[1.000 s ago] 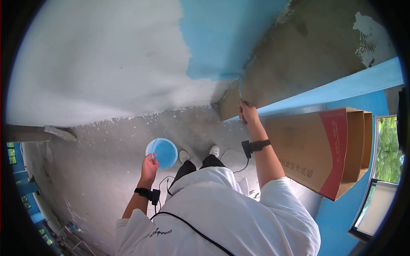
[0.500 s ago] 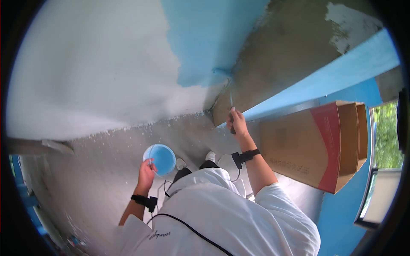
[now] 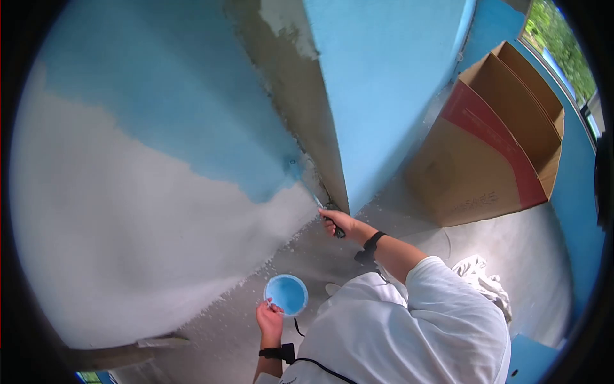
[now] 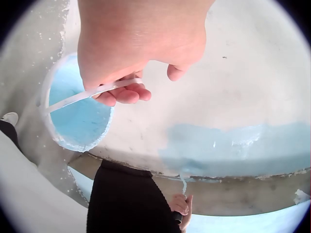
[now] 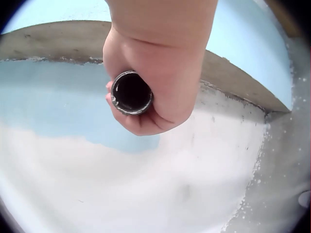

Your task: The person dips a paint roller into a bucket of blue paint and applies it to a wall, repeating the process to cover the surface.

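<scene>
My right hand (image 3: pixel 338 221) grips the black handle (image 5: pixel 131 93) of a paint roller, whose hollow butt end faces the right wrist camera. From the fist a thin rod runs up to the blue roller head (image 3: pixel 293 165), which lies against the wall close to the corner. Wet-looking blue paint (image 3: pixel 211 141) covers the upper part of the white wall (image 3: pixel 147 217). Lower down, my left hand (image 3: pixel 270 320) holds a bucket (image 3: pixel 286 277) by its white bail handle (image 4: pixel 68 102), with fingers curled under it. Light blue paint shows inside the bucket.
A bare grey-brown strip (image 3: pixel 307 115) separates the wall from a blue-painted pillar face (image 3: pixel 377 83). At the right stands a large open cardboard box (image 3: pixel 473 166) with a red band. A white cloth (image 3: pixel 480 281) lies on the speckled floor (image 3: pixel 409 237) behind the right arm.
The head view has turned, so the wall, pillar and box appear rotated. The roller head now lies at the lower edge of the blue area. Both hands keep their holds.
</scene>
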Action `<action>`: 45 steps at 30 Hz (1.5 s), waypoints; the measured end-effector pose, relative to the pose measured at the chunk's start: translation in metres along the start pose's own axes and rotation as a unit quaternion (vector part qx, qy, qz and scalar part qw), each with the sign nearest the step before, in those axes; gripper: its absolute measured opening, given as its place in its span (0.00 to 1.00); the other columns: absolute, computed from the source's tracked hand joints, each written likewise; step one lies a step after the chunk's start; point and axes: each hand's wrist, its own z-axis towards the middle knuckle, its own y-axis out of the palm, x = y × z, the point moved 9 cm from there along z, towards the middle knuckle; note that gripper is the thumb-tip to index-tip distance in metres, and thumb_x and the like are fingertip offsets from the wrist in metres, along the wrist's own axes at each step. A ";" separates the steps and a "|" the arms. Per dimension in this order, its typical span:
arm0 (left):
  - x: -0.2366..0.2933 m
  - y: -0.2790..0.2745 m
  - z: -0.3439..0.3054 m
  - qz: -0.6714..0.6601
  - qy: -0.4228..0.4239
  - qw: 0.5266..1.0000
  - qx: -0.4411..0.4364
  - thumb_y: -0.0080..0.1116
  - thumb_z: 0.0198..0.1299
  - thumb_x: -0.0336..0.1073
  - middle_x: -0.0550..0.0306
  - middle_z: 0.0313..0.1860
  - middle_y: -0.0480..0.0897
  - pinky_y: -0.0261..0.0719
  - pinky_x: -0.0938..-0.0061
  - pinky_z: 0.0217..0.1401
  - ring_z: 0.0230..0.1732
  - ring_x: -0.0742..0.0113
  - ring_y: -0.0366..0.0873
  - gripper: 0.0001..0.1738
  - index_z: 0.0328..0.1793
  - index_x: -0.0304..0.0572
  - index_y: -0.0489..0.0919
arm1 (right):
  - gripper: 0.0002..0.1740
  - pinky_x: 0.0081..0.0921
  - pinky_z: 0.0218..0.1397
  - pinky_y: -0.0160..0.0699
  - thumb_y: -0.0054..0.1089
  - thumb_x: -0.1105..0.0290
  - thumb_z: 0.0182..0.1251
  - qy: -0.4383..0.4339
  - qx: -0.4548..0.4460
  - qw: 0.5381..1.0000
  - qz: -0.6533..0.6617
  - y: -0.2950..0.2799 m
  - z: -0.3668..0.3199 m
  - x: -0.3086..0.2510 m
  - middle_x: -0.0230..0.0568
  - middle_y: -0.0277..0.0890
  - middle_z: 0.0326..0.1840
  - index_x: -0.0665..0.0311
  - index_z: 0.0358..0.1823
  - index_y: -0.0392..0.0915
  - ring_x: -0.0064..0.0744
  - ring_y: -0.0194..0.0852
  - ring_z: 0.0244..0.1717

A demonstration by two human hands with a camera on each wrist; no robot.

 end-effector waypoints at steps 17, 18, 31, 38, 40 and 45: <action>0.044 -0.019 -0.030 0.056 0.007 0.997 0.049 0.47 0.63 0.51 0.61 0.28 0.69 0.67 0.67 0.41 0.30 0.66 0.66 0.21 0.49 0.40 0.72 | 0.24 0.28 0.19 0.65 0.55 0.47 0.72 -0.123 0.184 0.959 -0.177 -0.059 0.060 -0.014 0.31 0.62 0.20 0.60 0.33 0.64 0.26 0.61 0.16; 0.046 -0.021 -0.030 0.056 0.012 0.997 0.046 0.48 0.63 0.51 0.61 0.28 0.69 0.67 0.67 0.42 0.31 0.66 0.66 0.21 0.49 0.40 0.72 | 0.24 0.28 0.18 0.63 0.54 0.47 0.73 -0.124 0.188 0.943 -0.247 -0.060 0.060 -0.014 0.32 0.62 0.19 0.60 0.31 0.64 0.25 0.60 0.15; 0.052 -0.009 -0.040 0.057 0.016 0.997 0.038 0.46 0.64 0.52 0.61 0.29 0.69 0.67 0.67 0.44 0.32 0.66 0.66 0.20 0.47 0.42 0.74 | 0.24 0.30 0.20 0.68 0.53 0.48 0.73 -0.143 0.185 0.924 -0.302 -0.077 0.068 -0.021 0.33 0.65 0.18 0.64 0.33 0.66 0.27 0.64 0.16; 0.050 -0.010 -0.049 0.033 0.041 0.997 0.053 0.47 0.64 0.51 0.61 0.29 0.71 0.67 0.67 0.45 0.33 0.66 0.67 0.21 0.48 0.41 0.76 | 0.22 0.29 0.19 0.62 0.54 0.50 0.74 -0.155 0.143 0.971 -0.114 -0.061 0.076 -0.016 0.30 0.60 0.18 0.60 0.31 0.63 0.25 0.59 0.15; 0.049 -0.010 -0.048 0.036 0.039 0.998 0.041 0.47 0.64 0.51 0.61 0.29 0.71 0.67 0.67 0.45 0.34 0.66 0.68 0.20 0.49 0.42 0.75 | 0.23 0.29 0.19 0.62 0.55 0.49 0.74 -0.147 0.156 0.970 -0.112 -0.063 0.081 -0.010 0.30 0.60 0.17 0.59 0.29 0.63 0.25 0.59 0.15; 0.046 -0.014 -0.050 0.025 0.039 0.997 0.057 0.46 0.65 0.50 0.61 0.29 0.71 0.67 0.66 0.45 0.33 0.66 0.68 0.20 0.50 0.42 0.74 | 0.21 0.29 0.20 0.63 0.54 0.52 0.74 -0.153 0.178 0.945 -0.228 -0.071 0.065 -0.028 0.30 0.60 0.18 0.60 0.31 0.63 0.25 0.59 0.16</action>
